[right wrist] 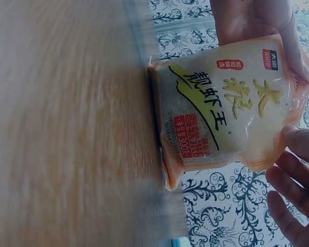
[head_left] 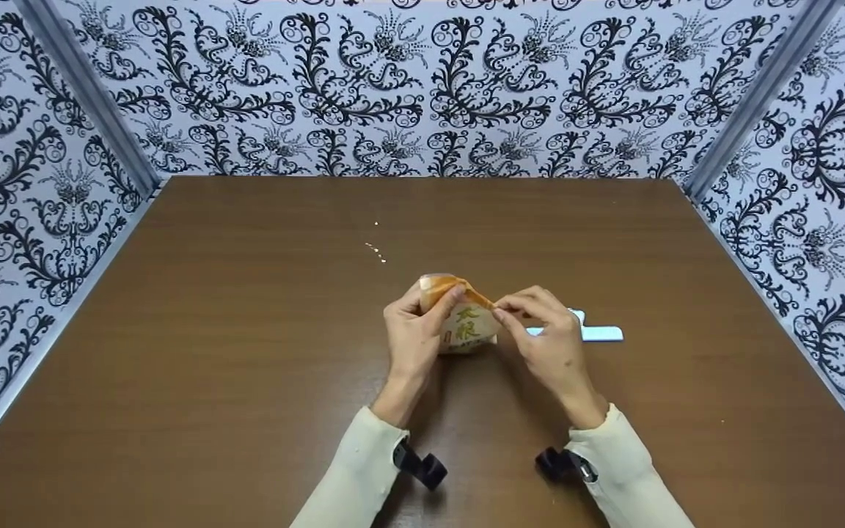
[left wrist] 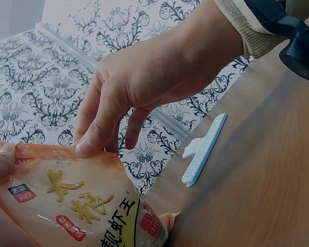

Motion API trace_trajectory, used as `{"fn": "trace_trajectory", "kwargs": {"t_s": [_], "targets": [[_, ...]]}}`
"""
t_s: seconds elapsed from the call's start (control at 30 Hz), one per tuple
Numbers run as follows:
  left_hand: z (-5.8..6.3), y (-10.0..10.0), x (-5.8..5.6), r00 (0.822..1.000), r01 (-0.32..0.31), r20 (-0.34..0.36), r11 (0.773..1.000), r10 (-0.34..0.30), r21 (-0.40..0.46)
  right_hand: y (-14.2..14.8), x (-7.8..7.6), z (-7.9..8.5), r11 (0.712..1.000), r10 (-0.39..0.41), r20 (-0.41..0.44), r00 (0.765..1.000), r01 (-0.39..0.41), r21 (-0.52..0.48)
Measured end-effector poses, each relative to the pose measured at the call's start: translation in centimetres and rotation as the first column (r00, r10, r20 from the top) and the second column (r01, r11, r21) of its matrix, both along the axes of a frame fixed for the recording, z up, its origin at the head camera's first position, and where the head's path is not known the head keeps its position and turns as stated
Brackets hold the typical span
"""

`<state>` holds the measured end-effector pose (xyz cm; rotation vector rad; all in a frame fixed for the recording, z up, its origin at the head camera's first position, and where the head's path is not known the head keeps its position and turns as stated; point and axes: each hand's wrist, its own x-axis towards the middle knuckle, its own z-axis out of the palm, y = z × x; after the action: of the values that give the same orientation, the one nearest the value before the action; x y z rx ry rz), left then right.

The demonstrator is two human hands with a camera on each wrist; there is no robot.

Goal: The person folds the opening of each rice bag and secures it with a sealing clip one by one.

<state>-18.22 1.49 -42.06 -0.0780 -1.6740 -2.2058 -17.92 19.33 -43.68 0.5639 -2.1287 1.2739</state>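
A plastic food bag (head_left: 469, 328) with an orange top and gold lettering stands upright between my two hands. My left hand (head_left: 416, 334) pinches its upper left edge, thumb across the front. With thumb and fingertips, my right hand (head_left: 556, 341) pinches the upper right corner, where the orange edge stretches taut between both hands. In the left wrist view, the bag's (left wrist: 87, 200) top edge is folded into a narrow band under the right thumb. The bag's (right wrist: 216, 108) lower end is at the tabletop in the right wrist view.
A light blue and white bag clip (head_left: 602, 334) lies on the brown table (head_left: 246, 330) just beyond my right hand. Several white crumbs (head_left: 383, 260) are scattered behind the bag. Patterned panels (head_left: 393, 88) border the table's back and sides.
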Motion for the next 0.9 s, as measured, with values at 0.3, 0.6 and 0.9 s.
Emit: {"fn": "trace_trajectory", "kwargs": {"t_s": [0.3, 0.6, 0.9], "targets": [[-0.11, -0.08, 0.12, 1.0, -0.002, 0.014, 1.0, 0.002, 0.015, 0.14, 0.1, -0.04, 1.0, 0.0, 0.014, 1.0, 0.0, 0.003], [0.07, -0.08, 0.27, 1.0, 0.015, 0.026, 1.0, -0.015, 0.026, 0.31, 0.07, -0.03, 1.0, -0.012, 0.028, 1.0, 0.011, 0.018], [0.07, -0.04, 0.16, 1.0, 0.013, 0.014, 0.999, -0.013, 0.034, 0.45, -0.04, -0.08, 1.0, -0.003, 0.012, 1.0, 0.003, 0.028]]}}
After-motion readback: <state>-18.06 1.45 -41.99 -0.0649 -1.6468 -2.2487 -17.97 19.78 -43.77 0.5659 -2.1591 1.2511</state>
